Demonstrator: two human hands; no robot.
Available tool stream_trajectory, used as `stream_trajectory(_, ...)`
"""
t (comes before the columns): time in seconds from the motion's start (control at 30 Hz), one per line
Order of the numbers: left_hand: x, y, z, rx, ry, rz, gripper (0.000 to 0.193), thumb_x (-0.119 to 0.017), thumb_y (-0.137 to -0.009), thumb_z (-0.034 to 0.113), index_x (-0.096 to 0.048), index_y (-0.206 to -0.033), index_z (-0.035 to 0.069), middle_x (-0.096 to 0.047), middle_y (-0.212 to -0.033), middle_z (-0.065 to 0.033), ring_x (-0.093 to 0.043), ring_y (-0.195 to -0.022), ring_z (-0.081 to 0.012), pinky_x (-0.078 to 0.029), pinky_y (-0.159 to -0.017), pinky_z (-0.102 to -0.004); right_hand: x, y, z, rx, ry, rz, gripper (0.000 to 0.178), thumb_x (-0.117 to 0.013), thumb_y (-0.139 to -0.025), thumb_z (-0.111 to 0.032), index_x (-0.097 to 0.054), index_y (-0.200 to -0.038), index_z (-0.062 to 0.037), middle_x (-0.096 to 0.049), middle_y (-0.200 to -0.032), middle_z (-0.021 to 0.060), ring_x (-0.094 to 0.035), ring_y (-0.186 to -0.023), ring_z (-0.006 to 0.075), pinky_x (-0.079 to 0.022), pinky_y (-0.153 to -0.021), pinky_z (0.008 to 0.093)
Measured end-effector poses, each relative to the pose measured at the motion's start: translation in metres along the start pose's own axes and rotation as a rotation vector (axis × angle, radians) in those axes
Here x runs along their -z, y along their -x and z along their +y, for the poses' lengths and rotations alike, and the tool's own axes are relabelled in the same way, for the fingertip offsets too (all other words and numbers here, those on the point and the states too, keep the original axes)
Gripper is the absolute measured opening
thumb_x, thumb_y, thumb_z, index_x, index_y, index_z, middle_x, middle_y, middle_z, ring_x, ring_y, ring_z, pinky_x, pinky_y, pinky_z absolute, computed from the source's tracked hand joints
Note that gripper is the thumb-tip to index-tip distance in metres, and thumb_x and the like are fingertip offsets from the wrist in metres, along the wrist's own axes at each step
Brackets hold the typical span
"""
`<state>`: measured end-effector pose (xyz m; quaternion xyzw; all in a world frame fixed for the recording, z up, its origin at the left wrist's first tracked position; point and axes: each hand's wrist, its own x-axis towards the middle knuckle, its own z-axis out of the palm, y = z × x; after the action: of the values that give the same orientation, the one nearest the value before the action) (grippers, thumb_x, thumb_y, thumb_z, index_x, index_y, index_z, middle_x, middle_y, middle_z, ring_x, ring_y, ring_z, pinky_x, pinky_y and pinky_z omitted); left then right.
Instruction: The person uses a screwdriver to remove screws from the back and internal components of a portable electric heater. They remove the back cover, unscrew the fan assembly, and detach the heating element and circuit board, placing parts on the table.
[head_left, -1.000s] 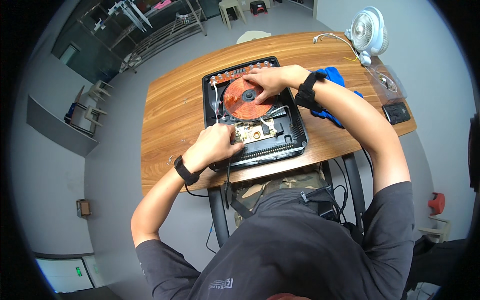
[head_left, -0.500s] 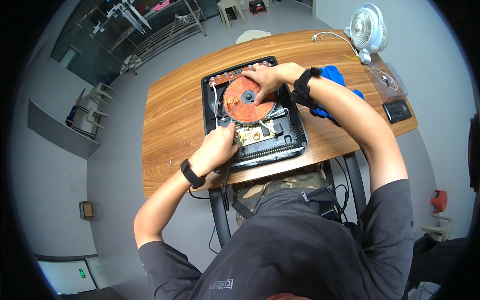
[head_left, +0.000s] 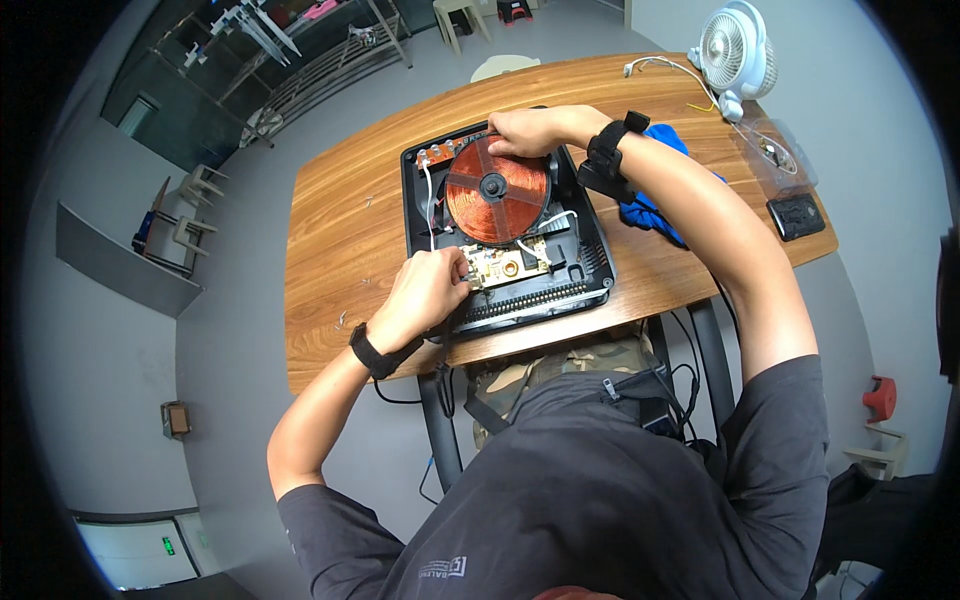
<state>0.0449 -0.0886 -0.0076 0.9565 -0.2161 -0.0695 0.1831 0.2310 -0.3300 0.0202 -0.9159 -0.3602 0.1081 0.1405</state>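
Observation:
An opened induction cooker's black housing (head_left: pixel 597 228) lies on the wooden table in front of me. Inside it is a round copper coil (head_left: pixel 478 212), its far side tilted up. My right hand (head_left: pixel 524 134) grips that far rim, thumb over the face and the other fingers behind it, mostly hidden. On the near side of the coil lies a pale circuit board (head_left: pixel 512 266) crowded with parts. My left hand (head_left: pixel 432 284) is closed at the board's left end, fingers curled down; what they pinch there is hidden. An orange control board (head_left: pixel 436 155) runs along the housing's far edge.
On the table (head_left: pixel 345 220), a blue cloth (head_left: pixel 652 212) lies right of the housing, under my right forearm. Farther right are a black box-shaped device (head_left: pixel 796 217), a clear plastic bag (head_left: pixel 782 165) and a white fan (head_left: pixel 733 55). Small scraps (head_left: pixel 342 319) lie at left.
My right hand has shifted from the coil's face to its far rim, and the coil's far side has risen. My left hand stays at the circuit board's end.

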Motion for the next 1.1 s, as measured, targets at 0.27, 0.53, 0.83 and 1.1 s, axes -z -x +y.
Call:
stream_trajectory(0.27, 0.000, 0.004, -0.001, 0.124, 0.162, -0.006, 0.016, -0.072, -0.082, 0.010, -0.066, -0.093, 0.000, -0.068, -0.071, -0.0101, -0.068, -0.069, -0.0221, -0.053, -0.067, -0.0360, 0.009, 0.004, 0.004, 0.042, -0.102, 0.061, 0.044, -0.052, -0.105, -0.034, -0.066, -0.107, 0.0071, -0.071, -0.098, 0.0264, -0.068, -0.090, 0.0395, -0.051, -0.076, 0.0478)
stream_trajectory(0.53, 0.004, 0.004, -0.003, 0.194, 0.172, 0.017, 0.026, -0.072, -0.085, 0.011, -0.066, -0.108, -0.001, -0.066, -0.072, -0.0086, -0.065, -0.069, -0.0171, -0.052, -0.068, -0.0339, 0.015, 0.010, 0.005, -0.009, -0.240, 0.025, 0.041, -0.052, -0.106, -0.035, -0.059, -0.094, 0.0035, -0.063, -0.080, 0.0142, -0.061, -0.073, 0.0258, -0.051, -0.064, 0.0412)
stream_trajectory(0.83, -0.019, -0.007, -0.043, 0.315, 0.685, 0.041, 0.022, -0.069, -0.095, 0.011, -0.058, -0.112, 0.002, -0.058, -0.087, 0.0025, -0.058, -0.077, -0.0062, -0.050, -0.071, -0.0224, 0.029, 0.028, 0.010, -0.052, -0.454, 0.014, 0.034, -0.054, -0.106, -0.035, -0.056, -0.109, -0.0012, -0.061, -0.088, 0.0058, -0.058, -0.078, 0.0161, -0.053, -0.064, 0.0363)
stream_trajectory(1.1, 0.002, -0.004, -0.020, 0.469, 1.099, 0.011, 0.013, -0.063, -0.096, 0.005, -0.056, -0.107, 0.004, -0.060, -0.088, 0.0016, -0.052, -0.069, -0.0036, -0.049, -0.068, -0.0206, 0.041, 0.040, 0.011, -0.071, -0.569, 0.052, 0.035, -0.054, -0.106, -0.035, -0.055, -0.114, -0.0016, -0.061, -0.095, 0.0070, -0.061, -0.085, 0.0168, -0.057, -0.069, 0.0354)
